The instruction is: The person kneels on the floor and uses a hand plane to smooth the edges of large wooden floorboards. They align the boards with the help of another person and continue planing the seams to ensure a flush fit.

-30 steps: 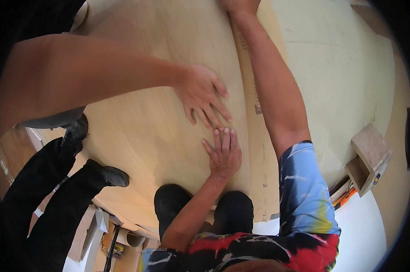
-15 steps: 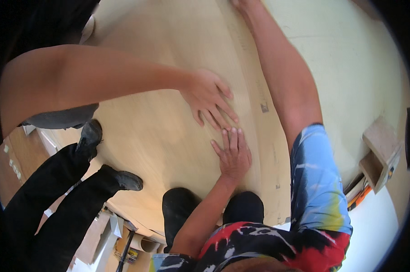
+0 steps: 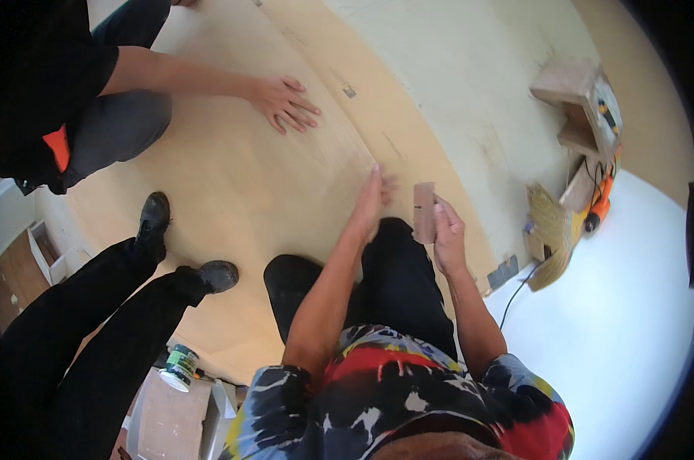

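A large pale wood sheet lies in front of me, under my knees. My left hand is at the sheet's right edge, fingers stretched out and partly smeared by motion, with nothing visible in it. Close to its right, my right hand grips a small flat brown rectangular piece with a short dark mark, held upright above the sheet. A co-worker's hand is spread on the sheet farther off to the left.
At the right are a straw hand broom, an orange power tool with a cord and an open wooden box. Another person's black shoe rests on the sheet at the left. A small tub stands at the lower left.
My right hand has come back from its far reach and now holds the brown piece. My left hand has turned from lying flat. The co-worker's hand has drawn away from mine.
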`<act>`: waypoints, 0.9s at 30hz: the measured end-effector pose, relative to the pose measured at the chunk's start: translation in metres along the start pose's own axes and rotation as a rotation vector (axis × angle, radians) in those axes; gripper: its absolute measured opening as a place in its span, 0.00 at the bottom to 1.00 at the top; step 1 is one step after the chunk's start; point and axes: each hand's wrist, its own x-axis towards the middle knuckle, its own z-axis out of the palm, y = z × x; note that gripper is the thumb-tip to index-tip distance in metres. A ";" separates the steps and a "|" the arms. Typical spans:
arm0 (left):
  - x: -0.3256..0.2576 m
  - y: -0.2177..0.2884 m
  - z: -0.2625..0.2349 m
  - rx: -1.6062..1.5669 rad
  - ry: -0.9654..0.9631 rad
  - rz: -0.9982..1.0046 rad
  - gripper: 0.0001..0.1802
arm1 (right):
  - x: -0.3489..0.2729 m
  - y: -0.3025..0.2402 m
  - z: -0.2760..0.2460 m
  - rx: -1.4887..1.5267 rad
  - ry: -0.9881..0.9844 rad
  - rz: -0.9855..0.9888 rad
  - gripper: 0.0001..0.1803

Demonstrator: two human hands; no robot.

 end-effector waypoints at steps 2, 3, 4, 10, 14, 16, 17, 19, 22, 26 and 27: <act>-0.058 0.010 0.033 -0.201 -0.161 -0.108 0.34 | -0.034 0.007 0.002 -0.330 0.023 -0.229 0.21; -0.081 -0.002 0.041 -0.093 -0.171 -0.057 0.33 | -0.056 0.011 0.001 -0.372 0.004 -0.279 0.21; -0.103 -0.014 0.043 0.016 -0.173 -0.003 0.31 | -0.074 0.013 0.003 -0.411 -0.025 -0.328 0.21; -0.191 -0.061 0.014 -0.098 -0.099 -0.099 0.19 | -0.161 0.008 -0.020 -0.474 -0.225 -0.232 0.16; -0.215 -0.075 0.010 0.033 -0.049 0.071 0.22 | -0.186 0.029 -0.047 -0.492 -0.224 -0.395 0.12; -0.224 -0.063 0.006 -0.020 0.020 0.100 0.23 | -0.194 0.016 -0.066 -0.220 -0.273 -0.020 0.11; -0.229 -0.053 0.006 -0.118 0.077 0.092 0.23 | -0.195 0.004 -0.079 -0.084 -0.301 0.163 0.10; -0.229 -0.048 -0.013 -0.216 -0.077 0.062 0.27 | -0.189 -0.010 -0.112 -0.117 -0.082 -0.030 0.11; -0.234 -0.034 -0.008 -0.283 -0.271 0.084 0.32 | -0.161 -0.019 -0.186 0.029 0.137 -0.259 0.18; -0.231 -0.035 0.006 -0.458 -0.418 0.058 0.33 | -0.118 -0.026 -0.229 -0.183 0.634 -0.610 0.24; -0.231 -0.036 0.008 -0.469 -0.400 0.072 0.34 | -0.111 -0.027 -0.224 -0.511 0.770 -0.673 0.25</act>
